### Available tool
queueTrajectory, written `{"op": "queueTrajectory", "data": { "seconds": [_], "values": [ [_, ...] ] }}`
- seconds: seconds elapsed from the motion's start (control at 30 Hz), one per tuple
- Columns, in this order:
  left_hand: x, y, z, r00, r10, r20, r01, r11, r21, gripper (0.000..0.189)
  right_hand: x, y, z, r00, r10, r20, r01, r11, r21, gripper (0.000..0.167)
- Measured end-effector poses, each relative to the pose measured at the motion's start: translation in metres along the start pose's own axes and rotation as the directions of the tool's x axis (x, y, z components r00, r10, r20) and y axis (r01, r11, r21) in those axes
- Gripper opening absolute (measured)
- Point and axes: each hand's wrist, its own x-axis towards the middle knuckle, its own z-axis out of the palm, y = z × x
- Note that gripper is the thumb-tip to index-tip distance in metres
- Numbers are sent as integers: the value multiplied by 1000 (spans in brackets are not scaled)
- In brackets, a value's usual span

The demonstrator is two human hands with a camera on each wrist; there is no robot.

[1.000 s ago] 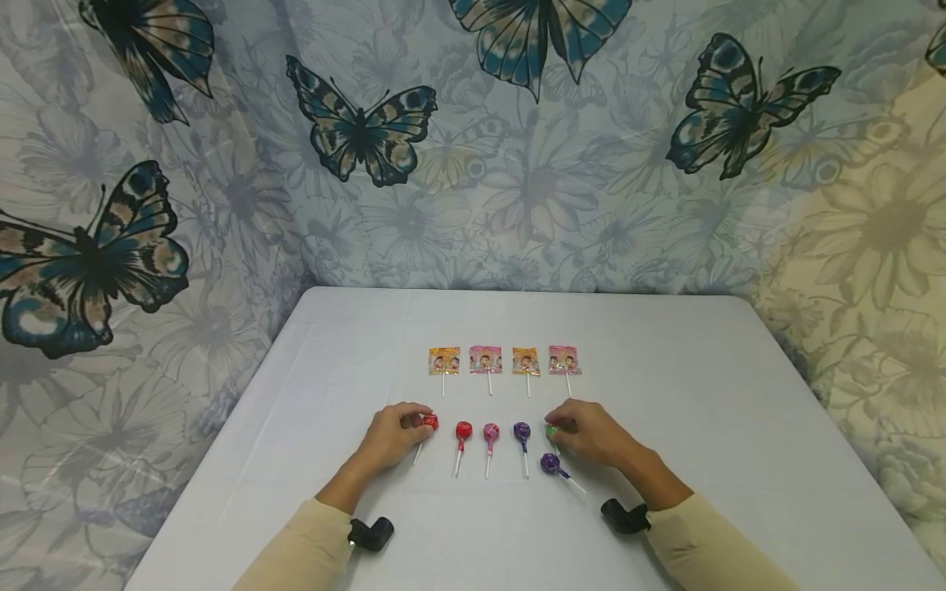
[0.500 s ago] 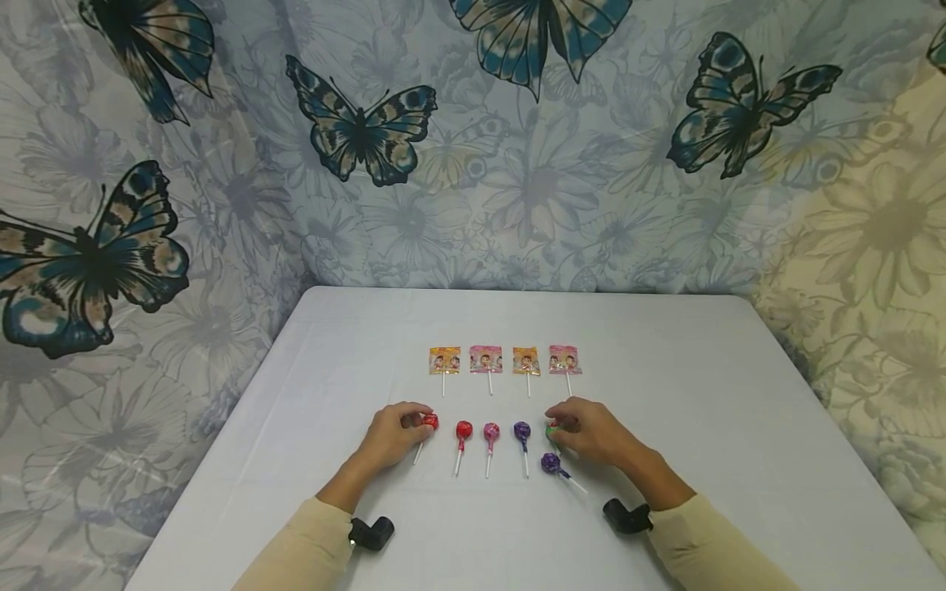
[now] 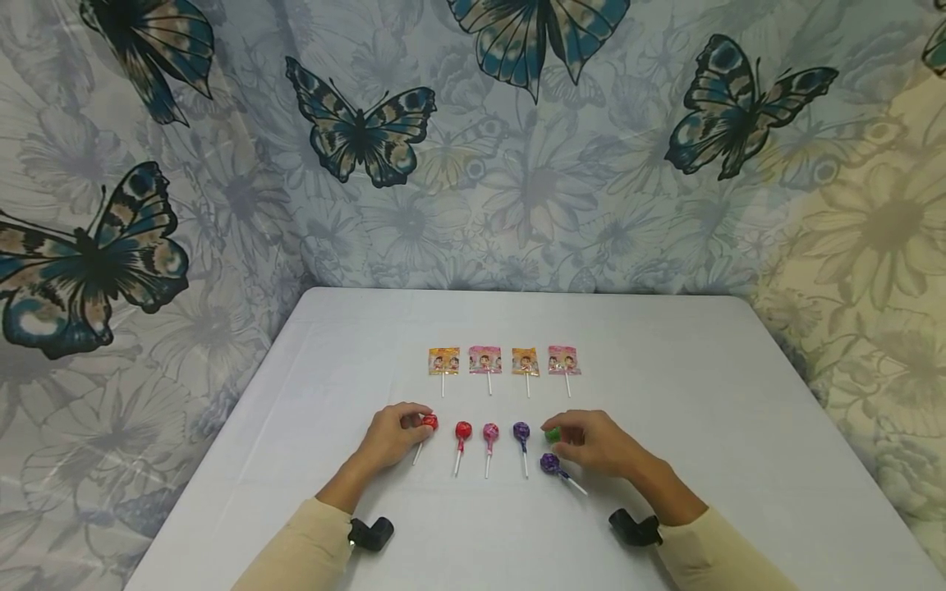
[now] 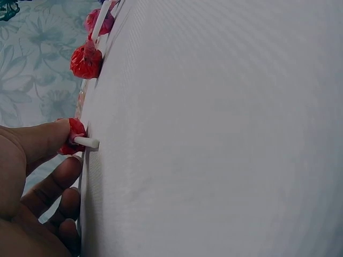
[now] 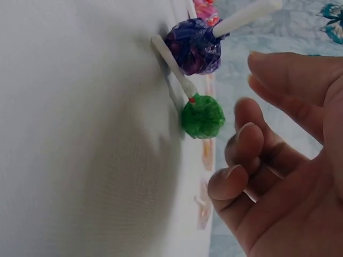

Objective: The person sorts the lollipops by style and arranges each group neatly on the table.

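My left hand [image 3: 392, 432] pinches the wrapped head of a red lollipop [image 4: 76, 136] at the left end of the near row. Its white stick points toward me. My right hand [image 3: 600, 441] hovers by a green lollipop [image 5: 202, 118] with thumb and fingers spread; in the right wrist view a gap separates them from it. Just nearer to me a purple lollipop [image 3: 549, 464] lies slanted, close to the green one's stick. Between the hands lie another red lollipop [image 3: 463, 430], a pink lollipop [image 3: 491, 432] and a second purple lollipop [image 3: 521, 431].
Farther back on the white table [image 3: 355, 345] is a row of flat-wrapped lollipops, from an orange packet [image 3: 444, 360] at left to a pink packet [image 3: 564, 359] at right. A butterfly-print cloth [image 3: 532, 189] hangs behind the table. Each wrist wears a black camera [image 3: 372, 534].
My right hand has let go of the green lollipop and drawn back slightly toward me, its fingers spreading. The left hand has stayed still on the red lollipop.
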Motion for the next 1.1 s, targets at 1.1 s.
{"op": "queueTrajectory", "data": {
  "seconds": [1.1],
  "values": [
    [-1, 1, -1, 1000, -4, -3, 4, 1000, -2, 24, -5, -13, 7, 984, 42, 173, -31, 997, -67, 17]
  ]
}}
